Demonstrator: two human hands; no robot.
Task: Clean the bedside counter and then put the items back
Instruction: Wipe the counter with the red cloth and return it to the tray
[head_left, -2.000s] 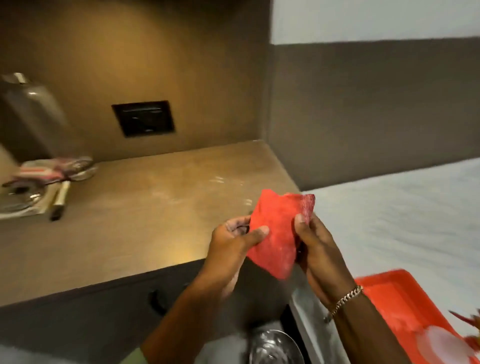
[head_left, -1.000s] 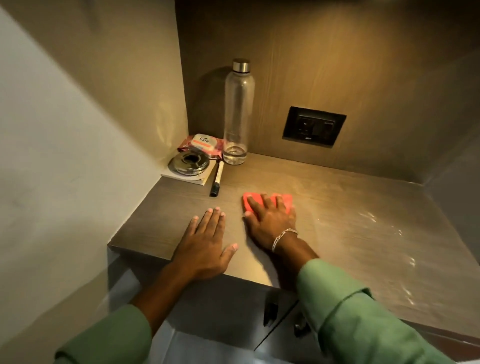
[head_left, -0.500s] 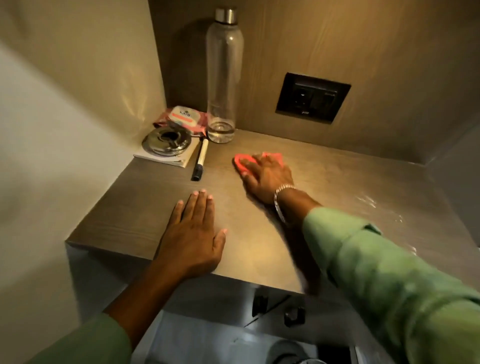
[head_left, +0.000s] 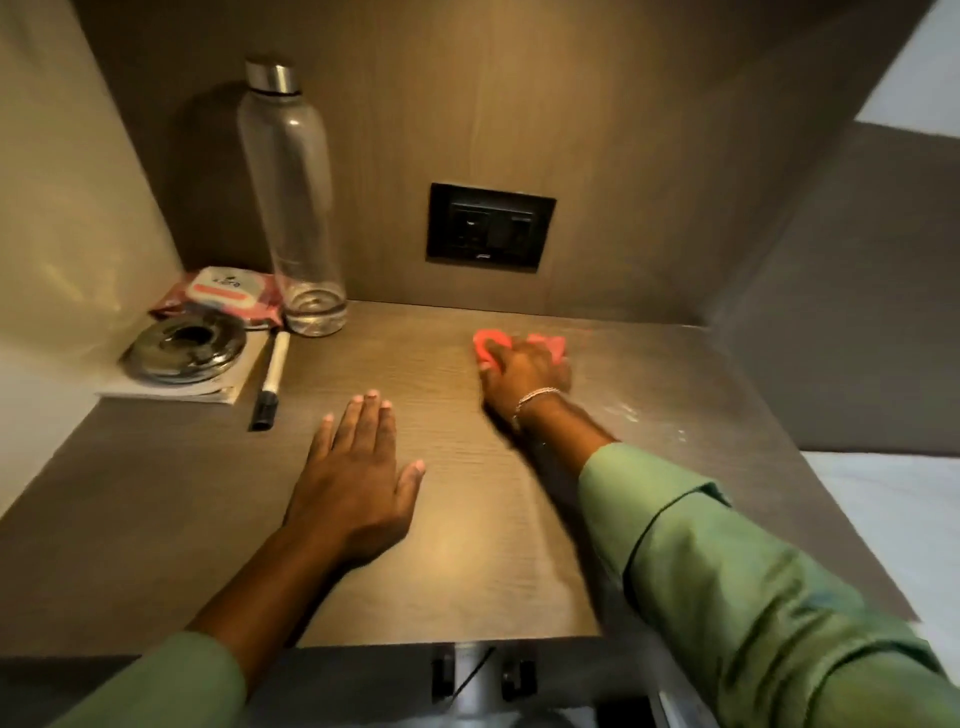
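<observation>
A brown wood-grain bedside counter (head_left: 457, 551) fills the view. My right hand (head_left: 524, 371) presses a red cloth (head_left: 488, 345) flat on the counter near the back wall, below the socket. My left hand (head_left: 358, 478) lies flat on the counter in the middle, fingers spread, holding nothing. In the back left corner stand a clear bottle (head_left: 293, 208) with a metal cap, a pink wipes pack (head_left: 228, 291), a round metal ashtray (head_left: 184, 345) on a white pad, and a marker pen (head_left: 270, 379).
A black wall socket (head_left: 491, 226) sits in the back panel. White dust streaks (head_left: 631, 413) mark the counter's right part. A white bed surface (head_left: 893, 519) lies to the right. Drawer handles (head_left: 478, 675) show below the front edge.
My right hand has slid the red cloth farther back and to the right along the counter. My left hand stays flat in place. Two seconds ago both hands held the cloth up.
</observation>
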